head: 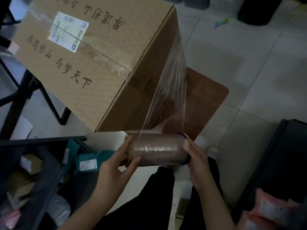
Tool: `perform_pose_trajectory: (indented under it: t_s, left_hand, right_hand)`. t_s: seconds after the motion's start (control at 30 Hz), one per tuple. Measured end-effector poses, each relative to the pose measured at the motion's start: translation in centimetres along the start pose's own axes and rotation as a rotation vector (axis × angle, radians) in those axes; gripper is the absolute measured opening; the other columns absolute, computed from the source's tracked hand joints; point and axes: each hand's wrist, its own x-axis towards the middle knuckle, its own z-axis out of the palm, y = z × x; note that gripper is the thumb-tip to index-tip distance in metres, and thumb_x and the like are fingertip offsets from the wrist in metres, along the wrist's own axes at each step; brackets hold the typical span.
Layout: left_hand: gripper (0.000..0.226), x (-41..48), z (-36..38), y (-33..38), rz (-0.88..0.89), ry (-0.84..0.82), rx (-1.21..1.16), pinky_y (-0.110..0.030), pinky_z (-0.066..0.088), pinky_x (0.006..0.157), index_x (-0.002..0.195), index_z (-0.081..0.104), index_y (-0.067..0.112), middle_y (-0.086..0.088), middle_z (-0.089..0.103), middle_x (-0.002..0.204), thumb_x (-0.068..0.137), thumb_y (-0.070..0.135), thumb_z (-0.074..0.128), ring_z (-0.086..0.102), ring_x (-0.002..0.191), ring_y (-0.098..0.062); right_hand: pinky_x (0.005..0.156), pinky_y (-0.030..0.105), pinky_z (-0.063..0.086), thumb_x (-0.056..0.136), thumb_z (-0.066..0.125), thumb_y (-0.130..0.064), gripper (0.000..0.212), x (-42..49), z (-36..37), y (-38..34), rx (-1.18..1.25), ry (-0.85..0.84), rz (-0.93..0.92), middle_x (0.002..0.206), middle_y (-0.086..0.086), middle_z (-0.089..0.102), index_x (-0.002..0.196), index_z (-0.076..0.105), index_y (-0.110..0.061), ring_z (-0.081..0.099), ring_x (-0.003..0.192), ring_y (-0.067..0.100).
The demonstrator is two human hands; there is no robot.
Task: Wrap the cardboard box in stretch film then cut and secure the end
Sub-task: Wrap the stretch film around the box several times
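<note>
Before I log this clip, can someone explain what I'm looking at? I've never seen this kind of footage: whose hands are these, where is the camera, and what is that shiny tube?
There is no machine here. The single picture comes from a camera worn on a person's head, looking down at their own bare hands. The left hand and right hand grip the two ends of a roll of stretch film. A clear sheet of film runs from the roll up to a corner edge of the large cardboard box, which stands on a brown stool or small table over a tiled floor. A dark rack of small parcels sits lower left.
</note>
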Motion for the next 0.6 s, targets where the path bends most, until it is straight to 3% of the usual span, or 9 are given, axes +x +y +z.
perform_pose_trajectory:
  t_s: [0.13,0.27,0.33,0.4,0.5,0.6]
  left_hand:
    - [0.067,0.1,-2.6,-4.4,0.071,-0.064,0.071,-0.018,0.053,0.078,0.13,0.033,0.054,0.004,0.072,0.087,0.07,0.044,0.062,0.066,0.081,-0.001]
    - [0.069,0.6,-6.9,-8.6,0.105,-0.122,0.103,-0.014,0.052,0.073,0.135,0.036,0.048,0.008,0.072,0.079,0.071,0.048,0.063,0.067,0.077,0.0]
    - [0.068,0.9,-8.9,-9.8,0.103,-0.154,0.116,-0.012,0.05,0.07,0.134,0.038,0.049,0.009,0.072,0.077,0.072,0.046,0.065,0.067,0.076,0.0]
    - [0.068,1.1,-10.1,-10.2,0.093,-0.194,0.083,-0.019,0.053,0.07,0.136,0.039,0.043,0.006,0.073,0.076,0.073,0.04,0.066,0.069,0.075,-0.004]
    - [0.067,1.1,-11.0,-10.0,0.053,-0.24,0.0,-0.015,0.052,0.063,0.135,0.042,0.037,-0.003,0.074,0.076,0.072,0.032,0.067,0.068,0.072,-0.006]
    - [0.065,1.1,-11.3,-10.0,0.063,-0.275,0.064,-0.025,0.051,0.063,0.136,0.04,0.034,-0.014,0.071,0.073,0.078,0.022,0.066,0.064,0.064,-0.012]
  right_hand:
    - [0.088,0.029,0.051,0.057,0.072,-0.045,0.05,-0.8,2.2,4.2,0.072,0.056,-0.054,0.124,-0.001,0.066,0.106,0.07,-0.032,0.063,0.113,0.017]
    - [0.106,0.039,0.044,0.07,0.07,-0.032,0.043,-1.8,5.6,9.4,0.16,0.123,-0.078,0.128,0.006,0.065,0.112,0.069,-0.025,0.06,0.117,0.02]
    - [0.105,0.038,0.045,0.08,0.068,-0.024,0.03,-2.3,7.2,11.9,0.213,0.135,-0.066,0.127,0.006,0.065,0.11,0.068,-0.026,0.061,0.116,0.02]
    - [0.097,0.035,0.049,0.086,0.065,-0.019,0.023,-2.6,8.2,13.7,0.257,0.128,-0.077,0.125,0.005,0.066,0.107,0.068,-0.028,0.062,0.111,0.017]
    - [0.096,0.04,0.049,0.078,0.068,-0.029,0.029,-2.9,8.9,15.4,0.276,0.117,-0.091,0.119,-0.002,0.069,0.106,0.069,-0.031,0.066,0.102,0.012]
    - [0.09,0.031,0.053,0.071,0.071,-0.035,0.031,-3.1,8.8,16.7,0.299,0.094,-0.126,0.11,-0.009,0.073,0.102,0.071,-0.035,0.07,0.098,0.007]
